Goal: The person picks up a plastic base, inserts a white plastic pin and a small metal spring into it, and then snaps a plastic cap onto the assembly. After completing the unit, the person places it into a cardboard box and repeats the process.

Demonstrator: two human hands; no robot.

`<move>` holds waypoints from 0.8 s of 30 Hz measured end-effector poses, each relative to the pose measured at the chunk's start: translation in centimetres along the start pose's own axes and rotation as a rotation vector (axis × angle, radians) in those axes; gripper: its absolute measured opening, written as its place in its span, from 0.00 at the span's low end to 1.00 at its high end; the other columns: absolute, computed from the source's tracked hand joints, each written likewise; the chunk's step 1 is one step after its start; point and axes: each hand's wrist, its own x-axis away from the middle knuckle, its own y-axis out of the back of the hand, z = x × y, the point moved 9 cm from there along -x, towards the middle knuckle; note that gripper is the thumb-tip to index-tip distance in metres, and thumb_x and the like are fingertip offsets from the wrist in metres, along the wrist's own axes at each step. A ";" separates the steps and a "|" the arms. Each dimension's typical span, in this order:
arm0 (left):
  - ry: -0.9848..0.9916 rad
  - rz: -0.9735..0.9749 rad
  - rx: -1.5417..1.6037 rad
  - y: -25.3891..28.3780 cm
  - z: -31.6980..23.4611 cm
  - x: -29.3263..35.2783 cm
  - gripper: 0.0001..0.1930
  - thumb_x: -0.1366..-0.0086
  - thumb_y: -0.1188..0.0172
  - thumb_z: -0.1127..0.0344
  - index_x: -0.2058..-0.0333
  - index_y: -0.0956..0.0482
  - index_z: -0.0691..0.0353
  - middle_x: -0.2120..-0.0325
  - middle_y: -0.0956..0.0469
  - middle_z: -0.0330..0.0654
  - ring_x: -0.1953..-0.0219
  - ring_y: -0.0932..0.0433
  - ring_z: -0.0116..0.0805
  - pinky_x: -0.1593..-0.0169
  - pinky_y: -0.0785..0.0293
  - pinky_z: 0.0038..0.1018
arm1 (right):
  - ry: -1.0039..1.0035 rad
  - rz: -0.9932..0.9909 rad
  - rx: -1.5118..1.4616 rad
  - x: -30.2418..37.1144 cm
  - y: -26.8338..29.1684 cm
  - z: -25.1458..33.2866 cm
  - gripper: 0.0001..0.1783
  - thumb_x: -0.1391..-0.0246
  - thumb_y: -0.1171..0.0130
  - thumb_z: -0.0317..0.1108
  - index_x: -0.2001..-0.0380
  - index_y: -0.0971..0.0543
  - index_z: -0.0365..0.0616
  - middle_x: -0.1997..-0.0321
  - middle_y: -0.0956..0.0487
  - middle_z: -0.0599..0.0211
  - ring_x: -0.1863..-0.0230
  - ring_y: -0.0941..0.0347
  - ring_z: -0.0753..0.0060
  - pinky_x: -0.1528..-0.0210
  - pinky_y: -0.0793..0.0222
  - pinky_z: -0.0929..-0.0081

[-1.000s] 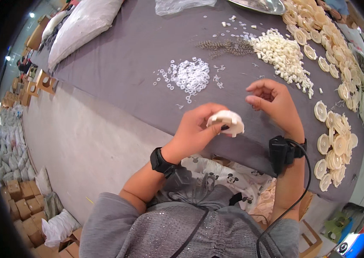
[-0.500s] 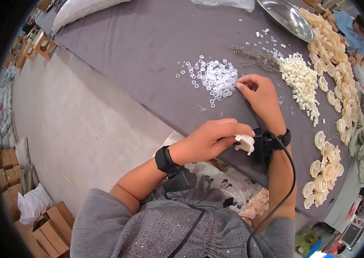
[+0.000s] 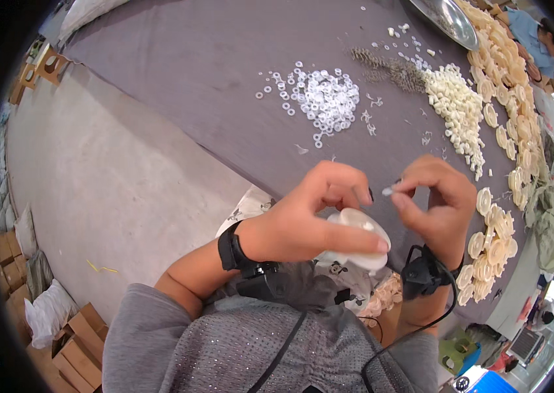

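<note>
My left hand (image 3: 313,219) is wrapped around a round cream plastic part (image 3: 363,223), its face tilted up toward me over the table's near edge. Just right of it, the thumb and forefinger of my right hand (image 3: 439,196) pinch a small translucent washer (image 3: 387,191), apart from the part. Beyond both hands lies a heap of translucent washers (image 3: 329,98), with loose ones scattered at its left. A pile of short cream plugs (image 3: 455,111) lies farther right. More round cream parts (image 3: 494,245) are heaped along the table's right side.
A grey cloth covers the table (image 3: 198,72). Dark bristly strands (image 3: 388,71) lie between the washers and the plugs. A shiny metal tray (image 3: 447,25) sits at the far right, near a person in blue (image 3: 531,40). Cardboard boxes (image 3: 80,347) stand on the floor at left.
My right hand has come back from the washer heap with a washer in its fingertips. My left hand has turned the round part, so more of its face shows.
</note>
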 end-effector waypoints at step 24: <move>-0.265 0.195 -0.744 -1.6 0.4 -1.2 0.18 0.58 0.32 0.75 0.65 0.22 0.55 0.66 0.38 0.37 0.68 0.33 0.28 0.64 0.35 0.21 | -0.510 -0.248 0.240 3.1 3.5 -11.4 0.06 0.57 0.42 0.29 0.75 0.23 0.37 0.79 0.25 0.71 0.79 0.36 0.85 0.75 0.39 0.84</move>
